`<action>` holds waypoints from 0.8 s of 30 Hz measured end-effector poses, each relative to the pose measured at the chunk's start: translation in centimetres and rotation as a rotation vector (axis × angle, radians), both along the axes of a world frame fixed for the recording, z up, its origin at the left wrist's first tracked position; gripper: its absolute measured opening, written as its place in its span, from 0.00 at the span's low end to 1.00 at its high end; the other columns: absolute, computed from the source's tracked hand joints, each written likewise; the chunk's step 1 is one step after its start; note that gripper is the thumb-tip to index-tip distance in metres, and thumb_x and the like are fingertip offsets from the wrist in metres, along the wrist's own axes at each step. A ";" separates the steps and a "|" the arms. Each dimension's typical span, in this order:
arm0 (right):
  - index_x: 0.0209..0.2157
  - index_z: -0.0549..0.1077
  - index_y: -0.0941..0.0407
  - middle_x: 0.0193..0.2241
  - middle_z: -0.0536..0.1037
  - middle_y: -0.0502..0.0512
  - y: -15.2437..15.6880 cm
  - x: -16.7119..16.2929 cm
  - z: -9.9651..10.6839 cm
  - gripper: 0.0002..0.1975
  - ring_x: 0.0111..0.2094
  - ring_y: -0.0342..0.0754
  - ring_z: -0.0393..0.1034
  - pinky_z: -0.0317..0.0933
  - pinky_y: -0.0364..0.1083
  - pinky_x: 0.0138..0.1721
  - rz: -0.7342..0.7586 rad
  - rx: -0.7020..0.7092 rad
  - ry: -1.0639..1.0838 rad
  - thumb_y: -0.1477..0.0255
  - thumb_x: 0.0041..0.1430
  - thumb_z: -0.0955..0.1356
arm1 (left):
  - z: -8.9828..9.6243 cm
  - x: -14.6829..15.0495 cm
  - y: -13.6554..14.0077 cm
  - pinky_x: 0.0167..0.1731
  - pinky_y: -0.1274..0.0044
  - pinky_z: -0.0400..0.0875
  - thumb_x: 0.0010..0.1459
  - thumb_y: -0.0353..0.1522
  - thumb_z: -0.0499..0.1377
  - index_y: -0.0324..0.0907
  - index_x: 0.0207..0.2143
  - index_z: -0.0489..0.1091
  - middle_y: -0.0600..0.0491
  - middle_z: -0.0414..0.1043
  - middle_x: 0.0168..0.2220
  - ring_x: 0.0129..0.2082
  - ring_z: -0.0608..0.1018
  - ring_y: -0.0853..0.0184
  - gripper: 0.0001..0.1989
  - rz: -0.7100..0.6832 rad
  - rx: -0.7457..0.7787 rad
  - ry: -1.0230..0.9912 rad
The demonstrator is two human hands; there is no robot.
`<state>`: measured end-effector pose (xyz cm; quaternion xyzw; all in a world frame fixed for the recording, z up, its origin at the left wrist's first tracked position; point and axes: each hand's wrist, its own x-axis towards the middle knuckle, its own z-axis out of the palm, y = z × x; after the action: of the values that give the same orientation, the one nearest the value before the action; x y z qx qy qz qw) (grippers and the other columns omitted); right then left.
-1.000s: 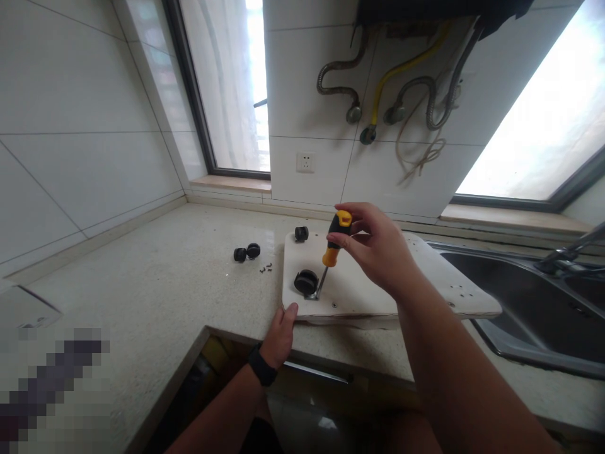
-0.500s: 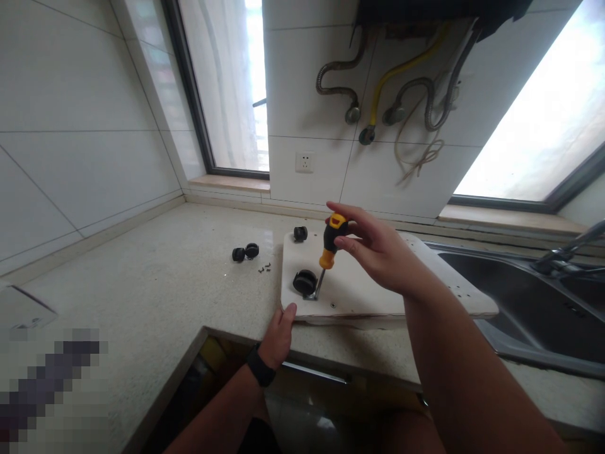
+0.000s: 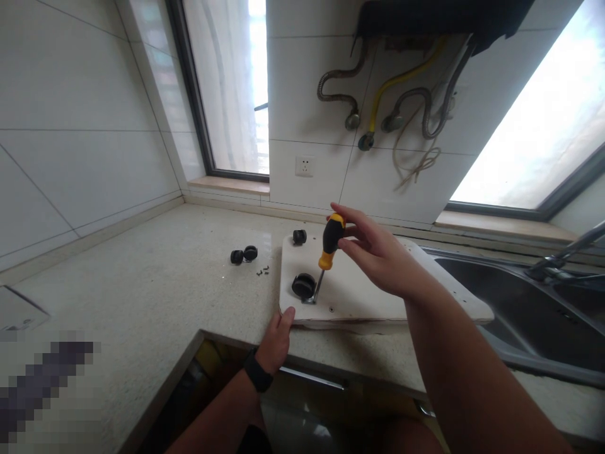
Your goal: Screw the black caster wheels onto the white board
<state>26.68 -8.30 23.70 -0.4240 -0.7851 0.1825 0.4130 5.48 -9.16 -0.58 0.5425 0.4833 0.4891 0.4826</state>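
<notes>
A yellow-and-black screwdriver (image 3: 332, 239) stands tilted, its handle in the fingers of my right hand (image 3: 373, 252). Its tip meets the metal plate of a black caster (image 3: 303, 286) near the front left corner of a white board (image 3: 363, 290). Whether the tip sits in a screw is too small to tell. My left hand (image 3: 278, 337) grips the board's front left corner, thumb on top, other fingers hidden beneath. Another black caster (image 3: 299, 236) is on the board's far left corner. Left of the board, two loose casters (image 3: 244, 254) lie beside several small screws (image 3: 263, 272).
The board lies on a pale speckled countertop (image 3: 189, 277), its right end reaching over the steel sink (image 3: 501, 290) with a faucet (image 3: 562, 261). Below the counter's front edge is an open cabinet space (image 3: 212, 372). Pipes (image 3: 382, 94) and a socket (image 3: 305, 166) are on the tiled wall.
The view has shifted slightly. My right fingers have moved a little on the screwdriver handle, while its tip stays at the same caster plate. My left hand keeps its hold on the board.
</notes>
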 end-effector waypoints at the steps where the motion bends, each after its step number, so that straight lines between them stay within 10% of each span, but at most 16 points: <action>1: 0.70 0.63 0.48 0.63 0.73 0.59 0.0 0.0 0.1 0.30 0.58 0.54 0.75 0.72 0.58 0.59 0.018 -0.014 0.000 0.69 0.69 0.67 | 0.0 0.0 0.0 0.57 0.64 0.75 0.68 0.38 0.56 0.38 0.45 0.78 0.44 0.82 0.41 0.49 0.82 0.54 0.15 -0.002 0.000 -0.001; 14: 0.47 0.68 0.51 0.44 0.80 0.60 -0.8 -1.6 0.6 0.14 0.35 0.54 0.77 0.74 0.60 0.43 -0.404 0.148 -0.165 0.67 0.63 0.72 | 0.4 0.2 -0.1 0.58 0.65 0.74 0.70 0.41 0.55 0.38 0.46 0.77 0.44 0.82 0.41 0.52 0.81 0.54 0.17 -0.023 -0.012 -0.041; 24: 0.66 0.64 0.46 0.58 0.77 0.58 0.6 0.0 0.7 0.28 0.57 0.55 0.77 0.71 0.62 0.60 0.076 -0.063 0.090 0.70 0.66 0.70 | 0.3 -0.1 -0.2 0.58 0.64 0.74 0.69 0.41 0.55 0.36 0.48 0.77 0.43 0.81 0.43 0.52 0.81 0.53 0.19 -0.037 -0.028 -0.043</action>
<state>26.67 -7.74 24.36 -0.3979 -0.7752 0.2417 0.4270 5.37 -9.33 -0.25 0.5338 0.4695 0.4850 0.5093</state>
